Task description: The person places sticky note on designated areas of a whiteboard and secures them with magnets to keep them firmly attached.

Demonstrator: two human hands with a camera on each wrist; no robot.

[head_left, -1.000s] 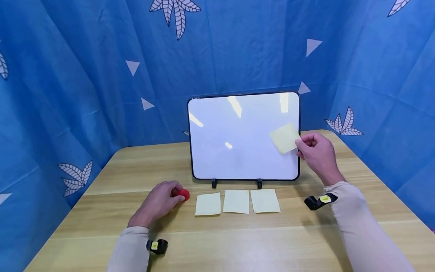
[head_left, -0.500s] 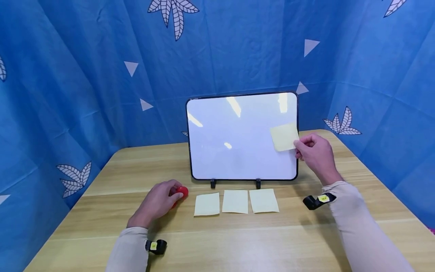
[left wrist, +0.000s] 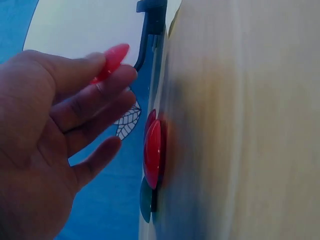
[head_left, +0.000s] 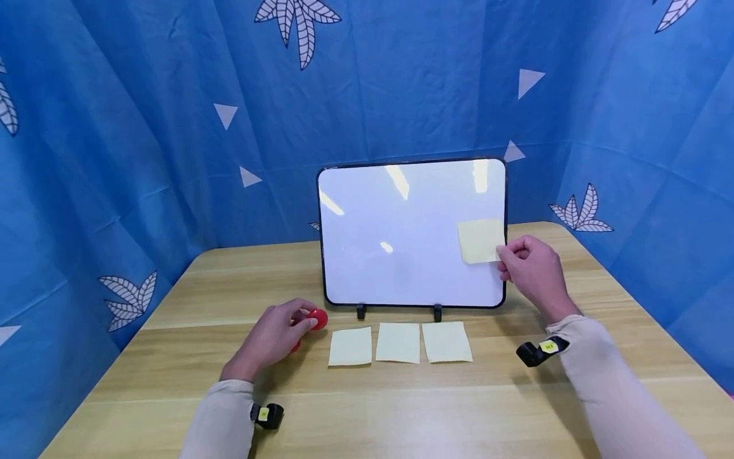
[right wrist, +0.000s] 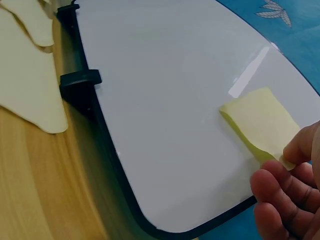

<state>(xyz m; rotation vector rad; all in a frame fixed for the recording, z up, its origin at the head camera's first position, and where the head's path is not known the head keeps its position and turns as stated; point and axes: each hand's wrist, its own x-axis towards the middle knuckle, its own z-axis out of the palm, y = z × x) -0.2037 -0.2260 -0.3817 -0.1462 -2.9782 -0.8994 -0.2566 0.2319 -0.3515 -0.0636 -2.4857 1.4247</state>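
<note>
My right hand [head_left: 536,271] pinches the lower right corner of a pale yellow sticky note [head_left: 478,241] in front of the right side of a whiteboard [head_left: 395,255]. The note hangs nearly square to the frame; in the right wrist view the sticky note [right wrist: 262,117] bows a little, and its left edge curls. Between thumb and fingers, my left hand [head_left: 272,335] holds a red round magnet [head_left: 318,317] above the table. Under that hand, the left wrist view shows another red magnet [left wrist: 153,155] and a green magnet [left wrist: 146,200] on the tabletop, partly overlapping from this angle.
Three more sticky notes, left [head_left: 350,347], middle [head_left: 398,343] and right [head_left: 447,342], lie in a row before the whiteboard. Black feet [head_left: 438,312] support the board on the wooden table [head_left: 401,414]. A blue patterned curtain [head_left: 401,76] surrounds the table.
The note has turned from a tilted diamond to nearly upright and sits slightly lower. My left hand has raised its red magnet off the table, uncovering another red one beneath.
</note>
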